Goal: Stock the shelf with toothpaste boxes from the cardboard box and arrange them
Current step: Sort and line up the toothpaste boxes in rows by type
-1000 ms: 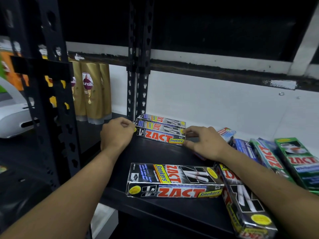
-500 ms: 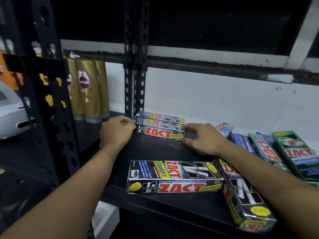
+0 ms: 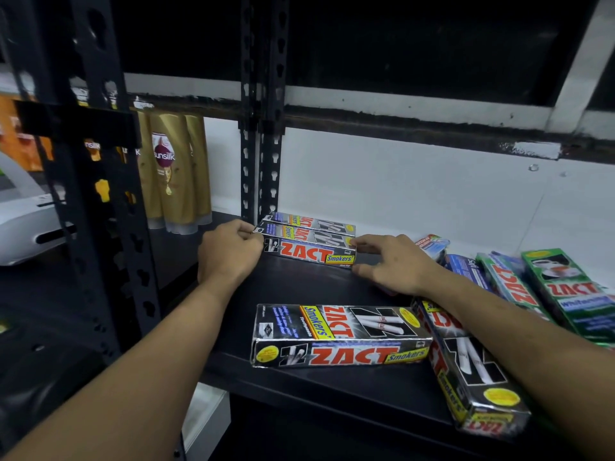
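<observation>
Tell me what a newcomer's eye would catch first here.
The left hand and right hand hold both ends of the grouped ZACT Smokers boxes at the back of the shelf. One more Smokers box lies across the front, and green ZACT Whitening boxes lie at the right.

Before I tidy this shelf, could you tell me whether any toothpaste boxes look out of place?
Yes: the front-right black Zact box lies turned end-on, angled against its straight neighbour, and the green boxes lie slanted, unlike the squared back stack.
</observation>
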Motion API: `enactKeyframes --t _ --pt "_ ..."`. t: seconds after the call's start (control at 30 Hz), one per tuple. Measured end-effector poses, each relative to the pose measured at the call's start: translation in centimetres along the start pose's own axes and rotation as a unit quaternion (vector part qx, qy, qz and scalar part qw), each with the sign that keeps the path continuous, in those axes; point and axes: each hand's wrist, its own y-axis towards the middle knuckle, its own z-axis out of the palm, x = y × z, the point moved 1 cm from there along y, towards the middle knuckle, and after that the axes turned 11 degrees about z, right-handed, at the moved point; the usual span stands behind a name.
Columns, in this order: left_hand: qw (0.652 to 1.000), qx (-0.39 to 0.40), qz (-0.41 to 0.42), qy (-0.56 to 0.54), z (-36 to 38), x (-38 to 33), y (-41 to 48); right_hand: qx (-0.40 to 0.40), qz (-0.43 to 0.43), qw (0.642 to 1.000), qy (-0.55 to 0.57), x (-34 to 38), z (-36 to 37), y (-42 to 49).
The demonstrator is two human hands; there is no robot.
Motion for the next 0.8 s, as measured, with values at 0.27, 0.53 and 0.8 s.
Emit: enactKeyframes --t 0.27,0.53,0.8 --pt "1.0 -0.024 0.008 0.003 0.0 -0.1 0.0 -0.006 0.017 0.999 0.032 -0.1 -0.1 -0.1" --pt "1.0 -0.021 0.008 0.003 0.1 -0.1 0.0 -0.005 0.001 1.0 0.003 -0.1 -0.6 -0.5" --pt "0.998 -0.055 0.039 -0.005 -0.6 -0.9 -1.0 -0.028 -0.033 0.999 0.031 -0.9 -6.2 -8.0"
